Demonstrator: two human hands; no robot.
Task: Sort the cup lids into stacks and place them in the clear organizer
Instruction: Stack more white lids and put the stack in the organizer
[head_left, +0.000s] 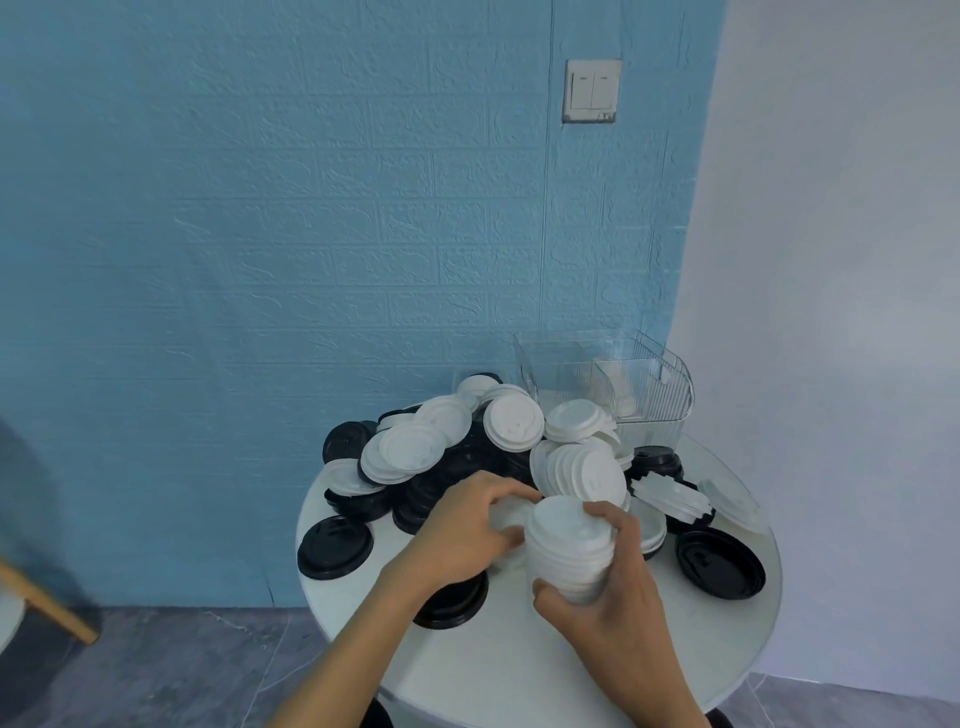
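A heap of white and black cup lids (457, 447) covers the far half of a small round white table (519, 670). My right hand (613, 587) grips a stack of white lids (569, 545) from the side, held above the table's middle. Just left of that stack, my left hand (467, 525) closes its fingers on a single white lid (506, 512). The clear organizer (623, 384) stands at the table's far right against the wall, with a few white lids inside it.
Single black lids lie at the table's left edge (335, 545), right edge (719, 564) and under my left wrist (452, 603). A blue textured wall with a light switch (592, 91) rises behind. A wooden leg (47, 603) crosses the floor at left.
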